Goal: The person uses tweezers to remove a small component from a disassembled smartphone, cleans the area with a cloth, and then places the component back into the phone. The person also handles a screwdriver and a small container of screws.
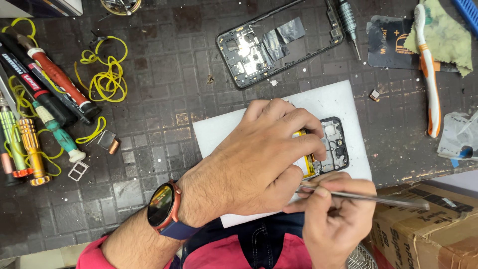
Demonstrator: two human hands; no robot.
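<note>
Nearest the camera, the right hand (334,219) has its fingers closed around a slim grey metal pair of tweezers (368,198), held low and nearly flat, tip aimed left under the other palm. Just beyond it, the left hand (259,162), with a round red-rimmed wristwatch (162,205) on its wrist, lies over an opened black phone body with a yellow-edged battery (332,149), fingers curled together and pressing on the phone's upper edge. The phone lies on a white rectangular foam pad (219,130) on the dark tiled bench (164,89); the tweezer tip meets it somewhere under the left palm, out of sight. To my eye the work goes best with the left hand pinning the phone still, the tool shallow, and the force light so the battery skin is not pierced. Right of the phone, at the bench edge, sits a brown cardboard box (428,229). Far left of the phone lie coloured screwdrivers (30,144) and loose yellow rubber bands (107,79). Beyond the phone rests a second stripped black phone frame (279,42), and off to its right an orange-and-white toothbrush (429,74).
</note>
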